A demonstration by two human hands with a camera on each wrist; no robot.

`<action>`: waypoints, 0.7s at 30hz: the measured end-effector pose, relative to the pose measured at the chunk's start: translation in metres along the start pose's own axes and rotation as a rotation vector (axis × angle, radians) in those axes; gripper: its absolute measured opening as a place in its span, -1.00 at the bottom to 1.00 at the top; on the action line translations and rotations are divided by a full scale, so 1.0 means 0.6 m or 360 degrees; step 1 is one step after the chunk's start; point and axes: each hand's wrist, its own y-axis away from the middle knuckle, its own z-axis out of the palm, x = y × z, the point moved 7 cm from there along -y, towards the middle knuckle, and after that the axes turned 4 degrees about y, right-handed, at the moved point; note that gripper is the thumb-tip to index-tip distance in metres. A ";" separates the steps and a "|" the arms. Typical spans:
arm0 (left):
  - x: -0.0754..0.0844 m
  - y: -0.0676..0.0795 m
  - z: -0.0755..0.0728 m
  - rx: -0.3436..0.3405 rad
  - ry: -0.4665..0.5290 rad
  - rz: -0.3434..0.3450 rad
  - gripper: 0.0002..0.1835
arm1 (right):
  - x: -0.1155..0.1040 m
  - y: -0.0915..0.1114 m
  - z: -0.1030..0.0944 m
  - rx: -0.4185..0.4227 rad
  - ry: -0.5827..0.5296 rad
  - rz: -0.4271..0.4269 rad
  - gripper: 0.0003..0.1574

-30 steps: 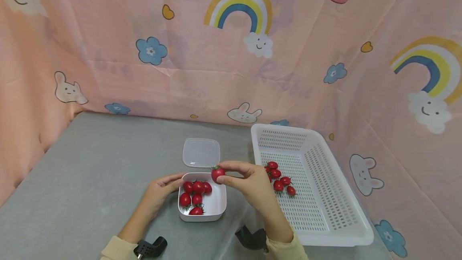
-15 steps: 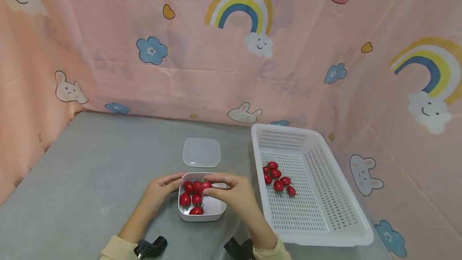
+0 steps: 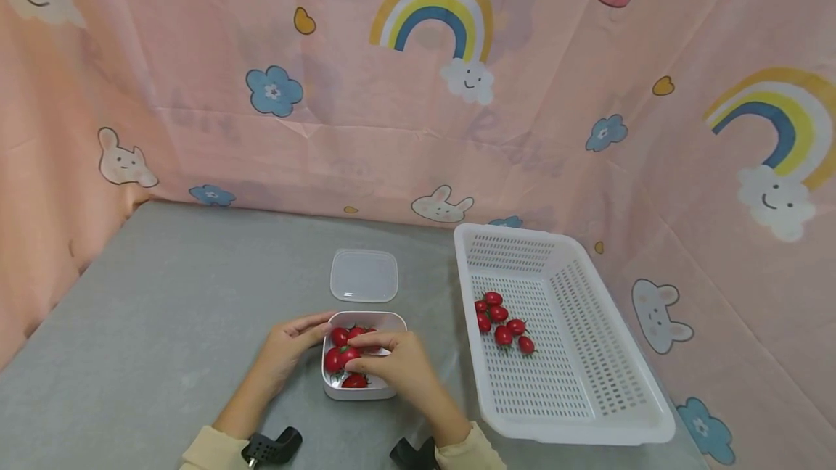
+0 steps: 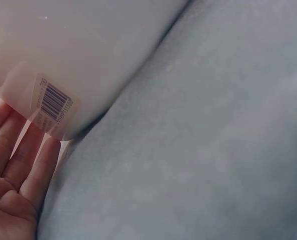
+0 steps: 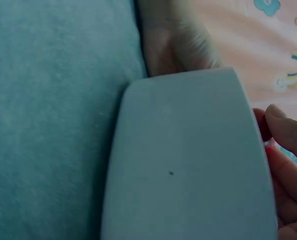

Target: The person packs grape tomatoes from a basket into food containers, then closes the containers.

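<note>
A white plastic box (image 3: 366, 392) on the table holds several red cherry tomatoes. My left hand (image 3: 289, 345) rests against the box's left side at the far corner; in the left wrist view its fingers (image 4: 41, 172) lie fairly straight, tips at the box wall near a barcode label (image 4: 53, 102). With thumb and index finger, my right hand (image 3: 405, 368) pinches a cherry tomato (image 3: 349, 355) inside the box, among the others. In the right wrist view the box wall (image 5: 188, 160) fills the middle and hides most of that tomato.
A clear lid (image 3: 363, 276) lies behind the box. On the right stands a white perforated basket (image 3: 643, 383) with several cherry tomatoes (image 3: 503, 336) on its left side. Grey cloth (image 3: 163, 354) covers the table, and a pink printed curtain (image 3: 353, 129) hangs behind.
My right hand has carried a tomato from above the box's far right corner leftward and down into the box. The left hand has stayed put at the box's side.
</note>
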 end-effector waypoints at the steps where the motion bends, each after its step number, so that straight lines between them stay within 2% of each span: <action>1: 0.000 0.000 0.000 -0.0003 0.0004 0.0003 -0.59 | 0.000 -0.001 0.003 -0.0006 -0.0007 -0.0002 -0.68; 6: 0.000 0.000 0.000 0.0000 0.0020 0.0013 -0.59 | 0.000 -0.004 0.013 -0.0015 -0.0048 -0.0006 -0.68; 16: 0.004 0.001 0.001 -0.0019 0.0023 0.0046 -0.60 | 0.003 -0.008 0.024 -0.0028 0.0126 -0.0012 -0.68; 21: 0.003 0.001 0.000 -0.0011 0.0016 0.0041 -0.60 | 0.002 -0.008 0.031 -0.0079 0.0165 -0.0030 -0.69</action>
